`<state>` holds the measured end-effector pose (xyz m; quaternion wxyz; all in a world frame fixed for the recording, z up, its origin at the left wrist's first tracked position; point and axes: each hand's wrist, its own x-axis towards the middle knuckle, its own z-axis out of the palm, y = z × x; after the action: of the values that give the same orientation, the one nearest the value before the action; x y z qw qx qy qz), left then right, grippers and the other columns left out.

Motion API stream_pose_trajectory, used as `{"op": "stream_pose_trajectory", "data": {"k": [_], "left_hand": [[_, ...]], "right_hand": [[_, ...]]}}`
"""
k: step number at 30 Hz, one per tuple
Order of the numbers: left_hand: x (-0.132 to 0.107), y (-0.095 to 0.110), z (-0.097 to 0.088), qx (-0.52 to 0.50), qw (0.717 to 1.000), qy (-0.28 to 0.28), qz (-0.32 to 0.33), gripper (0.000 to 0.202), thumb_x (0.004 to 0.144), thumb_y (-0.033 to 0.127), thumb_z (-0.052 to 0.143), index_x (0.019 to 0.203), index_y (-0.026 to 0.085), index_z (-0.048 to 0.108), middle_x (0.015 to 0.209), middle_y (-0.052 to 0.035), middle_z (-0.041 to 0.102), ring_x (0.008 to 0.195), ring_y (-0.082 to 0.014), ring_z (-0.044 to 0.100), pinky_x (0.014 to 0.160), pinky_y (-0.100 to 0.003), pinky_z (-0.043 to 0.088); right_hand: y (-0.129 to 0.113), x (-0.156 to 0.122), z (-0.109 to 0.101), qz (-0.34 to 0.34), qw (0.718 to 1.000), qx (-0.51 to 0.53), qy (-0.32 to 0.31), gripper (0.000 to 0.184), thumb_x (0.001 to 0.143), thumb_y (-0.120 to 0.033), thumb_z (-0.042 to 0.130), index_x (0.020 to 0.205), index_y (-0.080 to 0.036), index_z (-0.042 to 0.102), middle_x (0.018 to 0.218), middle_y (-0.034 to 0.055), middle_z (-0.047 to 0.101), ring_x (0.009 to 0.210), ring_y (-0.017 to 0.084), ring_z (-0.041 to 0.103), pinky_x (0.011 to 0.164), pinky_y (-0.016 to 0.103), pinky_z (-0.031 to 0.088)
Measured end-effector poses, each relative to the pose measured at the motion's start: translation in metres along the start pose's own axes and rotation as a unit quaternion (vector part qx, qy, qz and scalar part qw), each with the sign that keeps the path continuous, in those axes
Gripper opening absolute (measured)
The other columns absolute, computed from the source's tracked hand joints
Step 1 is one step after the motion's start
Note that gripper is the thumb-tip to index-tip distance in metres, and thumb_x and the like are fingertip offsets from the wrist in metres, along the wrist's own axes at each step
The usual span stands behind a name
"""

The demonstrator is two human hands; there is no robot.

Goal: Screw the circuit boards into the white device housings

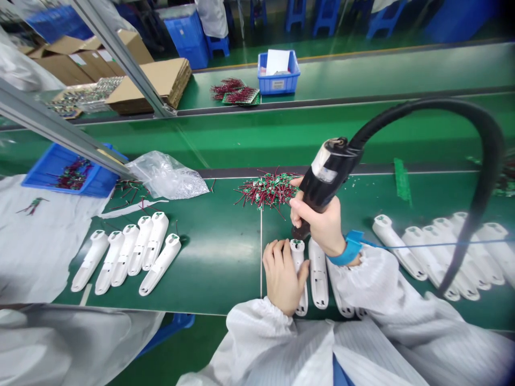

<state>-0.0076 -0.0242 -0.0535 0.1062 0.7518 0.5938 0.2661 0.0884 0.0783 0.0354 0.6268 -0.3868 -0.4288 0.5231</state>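
My right hand (pixel 325 228) is wrapped round a black electric screwdriver (pixel 332 169) with a thick black hose. It slants down to the left, its tip close to the top end of a white plastic housing (pixel 297 258). My left hand (pixel 281 276) holds that housing against the green bench, fingers on its left side and thumb on its right. A small green circuit board shows in the housing's head. Just to the right lies another white housing (pixel 319 279), with more partly hidden under my right sleeve. Behind my hands is a pile of small green boards with red wires (pixel 267 190).
Several white housings lie at left (pixel 137 249) and at right (pixel 438 252). A plastic bag (pixel 167 177) and a blue bin (pixel 92 182) of wired boards stand at back left. The hose (pixel 488 155) arcs over the right side. A metal post (pixel 120 53) rises at left.
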Motion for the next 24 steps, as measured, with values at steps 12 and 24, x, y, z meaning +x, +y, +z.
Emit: {"op": "stream_pose_trajectory", "data": {"k": [12,24], "left_hand": [[-0.001,-0.002,0.002,0.009,1.0,0.003,0.001,0.055,0.089,0.027,0.057,0.138,0.008,0.041,0.123,-0.0191,0.053,0.119,-0.0346,0.045,0.098,-0.053,0.041],[0.009,0.009,0.014,0.029,0.999,-0.007,0.045,0.054,0.092,0.024,0.048,0.14,0.003,0.037,0.125,-0.0215,0.053,0.12,-0.036,0.044,0.097,-0.054,0.043]], "right_hand": [[-0.033,0.035,-0.037,-0.201,0.973,-0.057,0.103,0.03,0.073,-0.022,0.074,0.101,-0.022,0.063,0.057,-0.0067,0.054,0.045,0.011,0.05,0.048,0.027,0.044],[-0.002,0.066,-0.089,-0.188,0.942,-0.114,0.253,0.036,0.065,-0.027,0.076,0.095,-0.021,0.057,0.061,-0.0078,0.056,0.052,0.011,0.054,0.057,0.028,0.047]]}}
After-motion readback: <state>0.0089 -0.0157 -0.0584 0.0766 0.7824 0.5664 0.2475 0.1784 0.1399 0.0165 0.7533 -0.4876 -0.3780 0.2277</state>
